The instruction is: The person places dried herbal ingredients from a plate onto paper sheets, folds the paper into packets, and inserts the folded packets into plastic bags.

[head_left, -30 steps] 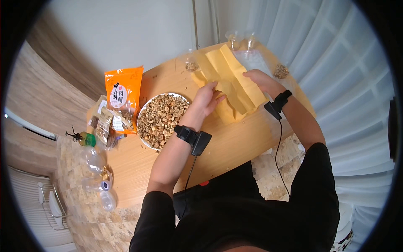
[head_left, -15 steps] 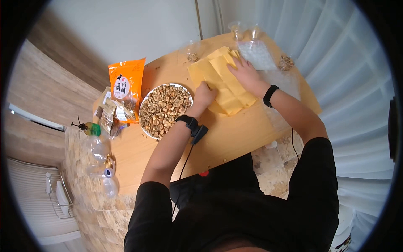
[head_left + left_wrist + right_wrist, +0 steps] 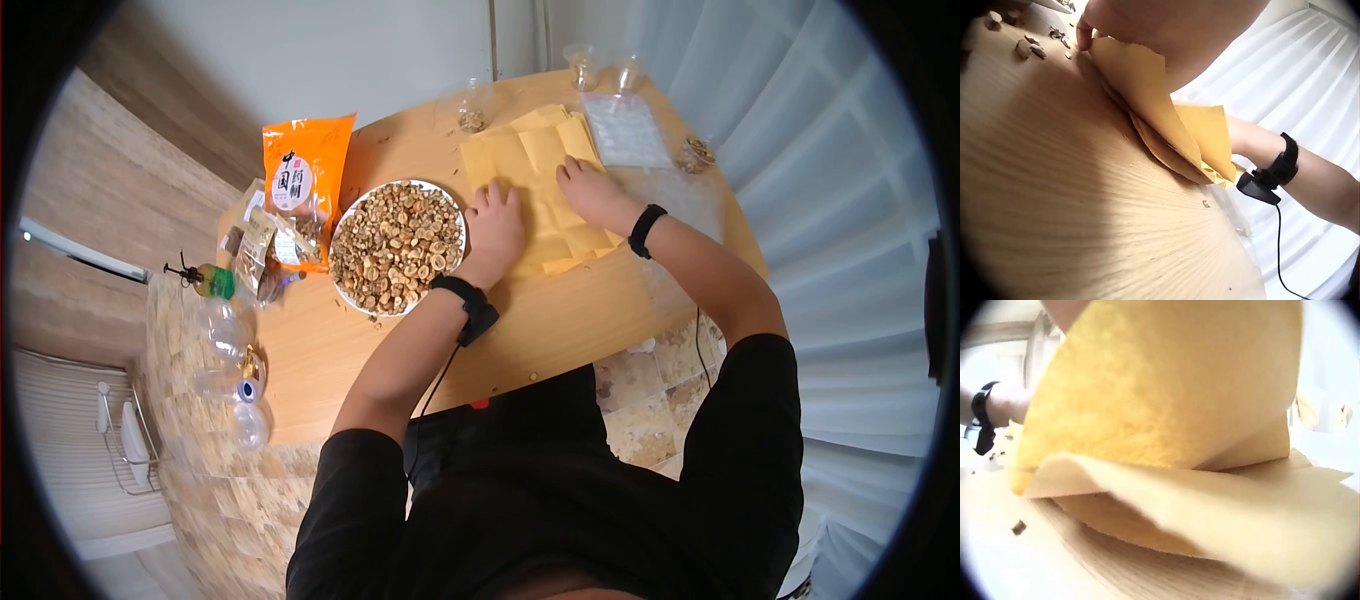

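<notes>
Creased yellow paper [image 3: 545,215], lying in more than one layer, is spread on the wooden table in the head view. My left hand [image 3: 495,235] rests on its left edge with fingers spread, beside the plate of dried slices. On the upper right part of the paper my right hand [image 3: 592,195] presses with its fingertips. Seen from the left wrist, the near edge of the paper [image 3: 1141,87] bulges up off the wood and shows a zigzag-cut end. The paper [image 3: 1166,394] fills most of the right wrist view and hides the right fingers.
A white plate heaped with dried slices [image 3: 395,245] stands left of the paper. An orange bag [image 3: 308,185] and smaller packets [image 3: 255,250] are further left. Clear plastic bags [image 3: 628,130] lie at the right, and clear cups [image 3: 472,108] stand along the back. Crumbs [image 3: 1029,49] dot the wood.
The paper was raised in folds and now lies flatter. My left hand went from curled fingers at its edge to spread ones; my right hand moved from its right edge onto its surface.
</notes>
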`<state>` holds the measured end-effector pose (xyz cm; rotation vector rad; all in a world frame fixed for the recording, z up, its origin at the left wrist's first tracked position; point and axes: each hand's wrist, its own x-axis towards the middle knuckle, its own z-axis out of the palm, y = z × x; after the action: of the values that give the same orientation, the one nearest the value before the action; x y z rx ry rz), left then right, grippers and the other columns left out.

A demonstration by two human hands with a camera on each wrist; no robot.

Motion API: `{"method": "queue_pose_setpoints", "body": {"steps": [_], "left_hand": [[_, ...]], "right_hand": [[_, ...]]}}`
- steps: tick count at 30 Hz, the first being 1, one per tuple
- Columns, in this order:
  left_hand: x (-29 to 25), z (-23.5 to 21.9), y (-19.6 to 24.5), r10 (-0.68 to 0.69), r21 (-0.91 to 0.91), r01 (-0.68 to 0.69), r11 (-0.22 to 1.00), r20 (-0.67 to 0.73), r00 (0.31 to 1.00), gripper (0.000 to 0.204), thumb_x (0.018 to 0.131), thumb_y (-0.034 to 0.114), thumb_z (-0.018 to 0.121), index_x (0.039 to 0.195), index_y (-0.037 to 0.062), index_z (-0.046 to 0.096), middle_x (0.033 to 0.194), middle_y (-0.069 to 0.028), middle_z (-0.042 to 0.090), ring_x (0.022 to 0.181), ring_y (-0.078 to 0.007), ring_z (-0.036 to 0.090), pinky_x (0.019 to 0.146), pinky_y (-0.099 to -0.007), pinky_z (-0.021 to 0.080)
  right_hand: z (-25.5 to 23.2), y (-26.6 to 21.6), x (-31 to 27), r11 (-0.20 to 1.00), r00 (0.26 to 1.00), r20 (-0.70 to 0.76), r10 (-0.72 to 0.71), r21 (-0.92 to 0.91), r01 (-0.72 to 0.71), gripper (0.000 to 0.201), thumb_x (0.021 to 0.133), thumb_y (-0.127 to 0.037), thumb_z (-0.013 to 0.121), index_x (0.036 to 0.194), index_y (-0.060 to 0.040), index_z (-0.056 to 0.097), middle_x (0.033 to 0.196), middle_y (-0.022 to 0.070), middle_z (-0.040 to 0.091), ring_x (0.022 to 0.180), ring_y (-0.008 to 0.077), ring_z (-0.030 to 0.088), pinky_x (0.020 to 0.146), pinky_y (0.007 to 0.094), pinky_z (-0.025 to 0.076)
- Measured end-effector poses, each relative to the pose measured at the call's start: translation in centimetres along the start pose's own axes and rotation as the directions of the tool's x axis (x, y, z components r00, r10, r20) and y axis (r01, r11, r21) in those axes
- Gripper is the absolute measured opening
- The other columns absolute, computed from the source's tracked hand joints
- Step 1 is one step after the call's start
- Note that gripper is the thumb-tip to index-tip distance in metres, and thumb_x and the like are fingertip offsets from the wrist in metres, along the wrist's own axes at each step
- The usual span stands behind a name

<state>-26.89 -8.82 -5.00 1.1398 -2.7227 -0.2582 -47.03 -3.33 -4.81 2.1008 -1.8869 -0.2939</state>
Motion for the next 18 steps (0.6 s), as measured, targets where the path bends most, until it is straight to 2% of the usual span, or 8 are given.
{"method": "queue_pose_setpoints", "body": {"steps": [1,3,4,7,9,13,16,18], "left_hand": [[-0.2,0.3,0.0,-0.009,-0.005,0.009,1.000,0.005,1.000,0.042,0.087,0.014,0.049,0.128,0.0058,0.045,0.141,-0.0229,0.033,0.130,-0.0422,0.032,0.103,-0.0575,0.030],[-0.3,0.8,0.0,0.069,0.239,-0.035,0.970,-0.135,0.989,0.042,0.088,0.014,0.047,0.128,0.0056,0.045,0.144,-0.0238,0.029,0.135,-0.0430,0.026,0.107,-0.0583,0.024],[0.0,1.2,-0.2,0.066,0.235,-0.033,0.971,-0.133,0.989,0.042,0.088,0.014,0.047,0.128,0.0056,0.045,0.144,-0.0238,0.029,0.135,-0.0430,0.026,0.107,-0.0583,0.024],[0.8,1.8,-0.4,0.163,0.118,-0.146,0.982,-0.155,0.974,0.041,0.088,0.013,0.046,0.128,0.0046,0.046,0.146,-0.0246,0.028,0.137,-0.0433,0.022,0.109,-0.0580,0.019],[1.1,1.7,-0.4,0.155,0.089,-0.151,0.985,-0.040,0.987,0.042,0.087,0.013,0.046,0.128,0.0014,0.045,0.144,-0.0291,0.029,0.138,-0.0442,0.020,0.110,-0.0593,0.014],[1.4,3.1,-0.7,0.140,0.142,-0.129,0.981,-0.073,0.987,0.044,0.087,0.012,0.045,0.129,-0.0014,0.043,0.141,-0.0317,0.031,0.137,-0.0460,0.021,0.112,-0.0561,0.014],[2.0,3.0,-1.3,0.135,0.027,-0.133,0.991,-0.061,0.989,0.046,0.087,0.019,0.049,0.128,-0.0022,0.045,0.141,-0.0278,0.033,0.135,-0.0456,0.024,0.110,-0.0509,0.024],[2.2,1.0,-0.8,0.098,-0.013,-0.097,0.995,0.134,0.986,0.064,0.083,0.037,0.057,0.131,-0.0019,0.042,0.144,-0.0290,0.027,0.136,-0.0454,0.023,0.110,-0.0470,0.026]], "right_hand": [[-0.6,0.2,0.0,0.983,0.998,0.055,0.009,0.182,-0.019,0.034,0.082,-0.008,0.053,0.113,0.0056,0.053,0.124,0.0217,0.051,0.114,0.0352,0.051,0.094,0.0357,0.045],[-1.2,0.4,0.5,0.941,0.993,0.099,0.061,0.327,-0.090,0.032,0.083,-0.010,0.053,0.112,0.0047,0.051,0.123,0.0219,0.051,0.115,0.0364,0.050,0.095,0.0374,0.044],[-1.3,0.6,0.9,0.873,0.982,0.146,0.116,0.457,-0.171,0.031,0.084,-0.012,0.052,0.111,0.0037,0.050,0.121,0.0221,0.051,0.116,0.0376,0.049,0.095,0.0391,0.044],[0.3,0.8,2.5,0.761,0.943,0.212,0.257,0.557,-0.332,0.040,0.087,-0.021,0.054,0.119,0.0011,0.047,0.131,0.0232,0.046,0.123,0.0400,0.043,0.102,0.0423,0.038],[1.2,0.1,2.9,0.756,0.933,0.217,0.287,0.546,-0.360,0.043,0.088,-0.026,0.054,0.122,0.0001,0.047,0.135,0.0235,0.041,0.127,0.0407,0.038,0.105,0.0436,0.034],[2.6,-0.7,2.2,0.735,0.932,0.119,0.343,0.584,-0.345,0.053,0.090,-0.035,0.051,0.132,-0.0047,0.043,0.147,0.0228,0.028,0.136,0.0412,0.024,0.112,0.0454,0.024],[3.3,-1.9,1.0,0.766,0.914,-0.002,0.405,0.547,-0.338,0.057,0.090,-0.039,0.049,0.137,-0.0082,0.040,0.148,0.0219,0.027,0.137,0.0403,0.024,0.112,0.0452,0.022],[3.2,-2.1,0.4,0.788,0.920,-0.021,0.390,0.524,-0.322,0.058,0.091,-0.040,0.048,0.139,-0.0099,0.038,0.149,0.0215,0.026,0.137,0.0398,0.023,0.113,0.0454,0.021]]}}
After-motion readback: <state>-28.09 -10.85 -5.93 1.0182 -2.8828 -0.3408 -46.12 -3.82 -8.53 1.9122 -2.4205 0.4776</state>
